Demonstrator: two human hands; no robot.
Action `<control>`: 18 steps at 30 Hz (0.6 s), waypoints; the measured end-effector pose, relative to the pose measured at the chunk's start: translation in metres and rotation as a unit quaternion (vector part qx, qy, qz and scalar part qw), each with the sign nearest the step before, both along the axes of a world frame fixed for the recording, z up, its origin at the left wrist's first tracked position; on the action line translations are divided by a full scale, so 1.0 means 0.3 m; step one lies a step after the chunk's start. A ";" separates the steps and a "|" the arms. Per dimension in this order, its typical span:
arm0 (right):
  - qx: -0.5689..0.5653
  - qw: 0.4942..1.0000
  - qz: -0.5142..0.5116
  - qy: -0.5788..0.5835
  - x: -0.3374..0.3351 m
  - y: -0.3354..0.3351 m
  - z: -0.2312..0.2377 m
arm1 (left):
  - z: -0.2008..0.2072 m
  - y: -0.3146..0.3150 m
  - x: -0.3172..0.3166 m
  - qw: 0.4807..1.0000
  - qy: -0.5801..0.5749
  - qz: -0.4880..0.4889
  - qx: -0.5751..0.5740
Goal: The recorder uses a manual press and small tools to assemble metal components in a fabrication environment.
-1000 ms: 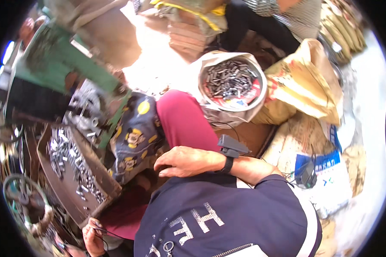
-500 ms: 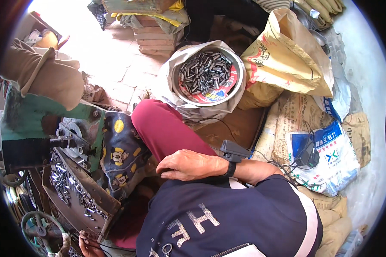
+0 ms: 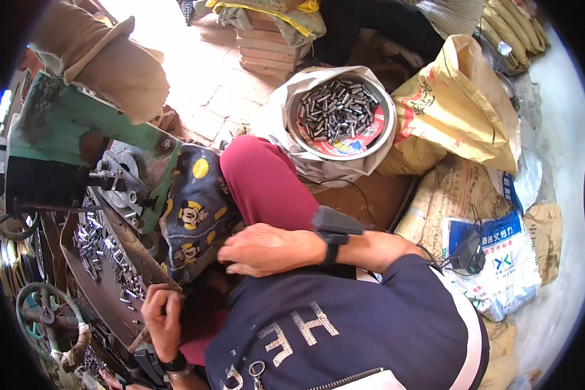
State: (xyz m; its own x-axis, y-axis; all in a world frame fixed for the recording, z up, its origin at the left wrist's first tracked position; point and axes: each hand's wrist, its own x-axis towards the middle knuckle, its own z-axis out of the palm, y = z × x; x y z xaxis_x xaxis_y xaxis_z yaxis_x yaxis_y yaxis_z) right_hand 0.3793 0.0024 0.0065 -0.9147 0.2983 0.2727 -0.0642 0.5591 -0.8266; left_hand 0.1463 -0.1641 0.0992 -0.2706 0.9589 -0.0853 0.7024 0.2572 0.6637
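Head view, looking down. Since half a second ago, the left hand [image 3: 162,318] has risen from the lower edge to the lower left, beside the near end of a brown tray [image 3: 107,299]. Its fingers are curled; whether they grip anything cannot be told. The right hand [image 3: 266,249], near the centre, stays over the lap, loosely bent, with nothing visible in it; its inner side is hidden. The whole scene has slid slightly rightward.

The tray, at left, holds scattered small metal cylinders [image 3: 94,240], the things nearest the left hand. At upper centre, a round metal bowl [image 3: 389,133] with a red, white and blue bottom holds a heap of darker metal pieces [image 3: 338,107]. A yellow sack [image 3: 458,110] stands open-mouthed to its right.

A green machine [image 3: 52,130] fills the upper left. Bright paved floor [image 3: 214,97] lies at top; a pale wall [image 3: 559,130] curves along the right.
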 end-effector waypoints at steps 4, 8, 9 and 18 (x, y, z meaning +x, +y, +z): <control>0.068 0.997 0.007 0.024 -0.208 -0.029 0.071 | -0.047 0.063 0.062 0.989 0.071 -0.080 -0.101; 0.102 0.984 0.004 0.145 -0.362 -0.076 0.111 | -0.167 -0.026 -0.023 0.982 -0.157 0.102 0.016; 0.119 0.975 0.020 0.187 -0.397 -0.090 0.119 | -0.167 -0.049 -0.060 0.981 -0.154 0.114 0.019; 0.100 0.989 0.093 0.059 -0.586 0.126 0.347 | -0.119 -0.056 -0.223 0.900 -0.117 0.343 0.244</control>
State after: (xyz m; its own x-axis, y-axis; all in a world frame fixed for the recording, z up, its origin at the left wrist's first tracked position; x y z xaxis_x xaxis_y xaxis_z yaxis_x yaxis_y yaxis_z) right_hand 0.2034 0.0402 0.1107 -0.9067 0.0575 0.4177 -0.2710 0.6796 -0.6817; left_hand 0.0794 -0.1809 0.0635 -0.8419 0.5126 0.1686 0.3155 0.2141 0.9245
